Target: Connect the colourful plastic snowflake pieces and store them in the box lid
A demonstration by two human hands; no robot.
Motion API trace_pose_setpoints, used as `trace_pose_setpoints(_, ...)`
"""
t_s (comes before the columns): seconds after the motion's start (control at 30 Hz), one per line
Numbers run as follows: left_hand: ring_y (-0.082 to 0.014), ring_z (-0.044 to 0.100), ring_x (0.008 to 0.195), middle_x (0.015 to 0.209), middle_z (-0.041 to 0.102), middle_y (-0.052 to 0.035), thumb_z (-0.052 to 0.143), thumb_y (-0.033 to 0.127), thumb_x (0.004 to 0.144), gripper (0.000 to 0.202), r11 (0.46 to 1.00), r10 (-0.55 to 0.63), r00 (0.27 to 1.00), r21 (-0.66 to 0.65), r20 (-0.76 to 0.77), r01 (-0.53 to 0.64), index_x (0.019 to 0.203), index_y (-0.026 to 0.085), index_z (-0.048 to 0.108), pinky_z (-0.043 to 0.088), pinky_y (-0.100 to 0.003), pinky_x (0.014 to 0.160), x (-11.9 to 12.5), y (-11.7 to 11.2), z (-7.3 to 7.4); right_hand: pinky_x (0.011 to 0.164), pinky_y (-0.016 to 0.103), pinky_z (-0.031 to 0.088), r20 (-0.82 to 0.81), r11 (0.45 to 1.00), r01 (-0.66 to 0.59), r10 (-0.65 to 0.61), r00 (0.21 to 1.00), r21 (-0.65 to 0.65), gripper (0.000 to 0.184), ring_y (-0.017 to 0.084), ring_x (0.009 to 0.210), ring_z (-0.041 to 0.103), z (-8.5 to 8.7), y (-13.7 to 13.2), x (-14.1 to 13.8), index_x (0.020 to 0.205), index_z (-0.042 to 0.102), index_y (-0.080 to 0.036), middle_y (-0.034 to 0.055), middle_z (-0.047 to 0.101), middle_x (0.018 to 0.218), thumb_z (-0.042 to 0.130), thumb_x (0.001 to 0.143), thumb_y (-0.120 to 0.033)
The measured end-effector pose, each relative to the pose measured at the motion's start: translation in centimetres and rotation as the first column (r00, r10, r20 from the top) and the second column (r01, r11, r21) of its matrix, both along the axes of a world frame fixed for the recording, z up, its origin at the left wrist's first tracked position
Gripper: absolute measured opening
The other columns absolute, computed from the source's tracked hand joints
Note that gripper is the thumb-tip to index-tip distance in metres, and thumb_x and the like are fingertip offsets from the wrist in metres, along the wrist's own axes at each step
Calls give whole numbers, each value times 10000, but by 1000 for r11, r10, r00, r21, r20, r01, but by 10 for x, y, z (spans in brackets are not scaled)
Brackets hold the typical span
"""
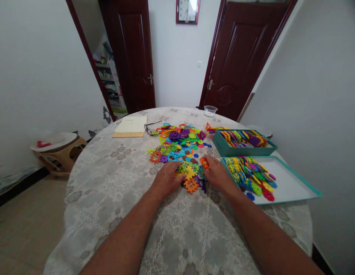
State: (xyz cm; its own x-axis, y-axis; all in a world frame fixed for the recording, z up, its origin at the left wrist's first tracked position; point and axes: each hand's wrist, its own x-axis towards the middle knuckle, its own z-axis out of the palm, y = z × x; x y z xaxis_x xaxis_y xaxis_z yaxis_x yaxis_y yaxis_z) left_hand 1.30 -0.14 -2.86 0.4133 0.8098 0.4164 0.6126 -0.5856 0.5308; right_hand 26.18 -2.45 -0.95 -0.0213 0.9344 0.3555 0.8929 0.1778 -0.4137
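Both my hands rest on a round table (114,198) covered with a lace cloth. My left hand (167,178) lies on the near edge of a small cluster of flat plastic pieces (191,176), its fingers curled over a green and yellow one. My right hand (216,172) is closed, pinching an orange piece (204,163) at its fingertips. A bigger heap of colourful interlocking pieces (177,143) spreads just beyond both hands.
A teal box (246,147) full of pieces and its lid (289,185) with more pieces lie at the right. Glasses (150,129), a tan folder (131,126) and a clear plastic cup (210,110) sit farther back. A low stool (58,151) stands left of the table.
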Motion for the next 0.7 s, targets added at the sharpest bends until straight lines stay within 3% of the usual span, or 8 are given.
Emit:
trace_pose_setpoints(0.13, -281, 654, 1160, 1222, 717, -107, 742, 300, 900, 364, 1000, -5, 1000, 26, -30, 6, 1250, 217, 685, 520, -418, 1051, 0, 0, -4, 826, 339, 469, 181, 979, 51, -14, 983, -197, 264, 275, 984, 666, 9, -8, 8, 1086, 634, -194, 133, 711, 1080, 597, 980, -433)
trace_pose_setpoints(0.33, -251, 677, 1060, 1119, 734, -91, 698, 283, 919, 235, 999, 32, 999, 18, -1, -32, 1144, 219, 712, 532, -391, 1000, 1, 1, 1, 809, 324, 454, 224, 960, 4, 61, 973, -279, 316, 266, 987, 656, 4, -11, 10, 1049, 633, -210, 115, 696, 1071, 709, 915, -486)
trace_pose_setpoints(0.43, -231, 695, 935, 1048, 755, -87, 687, 306, 920, 202, 998, 45, 997, -38, 67, -43, 1086, 203, 738, 545, -384, 948, 2, -2, 10, 861, 354, 476, 200, 982, -9, 48, 979, -190, 263, 277, 1011, 636, 3, -10, 7, 1083, 619, -203, 122, 672, 1090, 656, 945, -424)
trace_pose_setpoints(0.53, -213, 703, 852, 966, 776, -70, 675, 395, 931, 247, 981, 57, 975, -192, 213, -15, 1062, 204, 760, 565, -353, 849, 3, -4, 21, 975, 418, 483, 164, 997, -66, 61, 985, 26, 251, 309, 1117, 583, 7, -12, -4, 1160, 596, -198, 144, 630, 1152, 604, 952, -338)
trace_pose_setpoints(0.6, -204, 711, 811, 928, 780, -61, 679, 462, 923, 334, 937, 57, 939, -342, 340, 67, 1112, 199, 758, 572, -313, 738, 4, -6, 27, 1005, 440, 490, 126, 980, -153, 137, 983, 125, 276, 311, 1140, 558, 9, -15, -16, 1202, 583, -207, 143, 606, 1168, 594, 940, -295)
trace_pose_setpoints(0.7, -167, 684, 673, 903, 772, -56, 692, 490, 903, 507, 815, 29, 887, -525, 460, 246, 1302, 177, 698, 530, -254, 562, 4, -7, 32, 1014, 450, 508, 89, 944, -288, 276, 957, 160, 333, 304, 1142, 547, 10, -21, -37, 1247, 574, -213, 140, 587, 1198, 588, 916, -246)
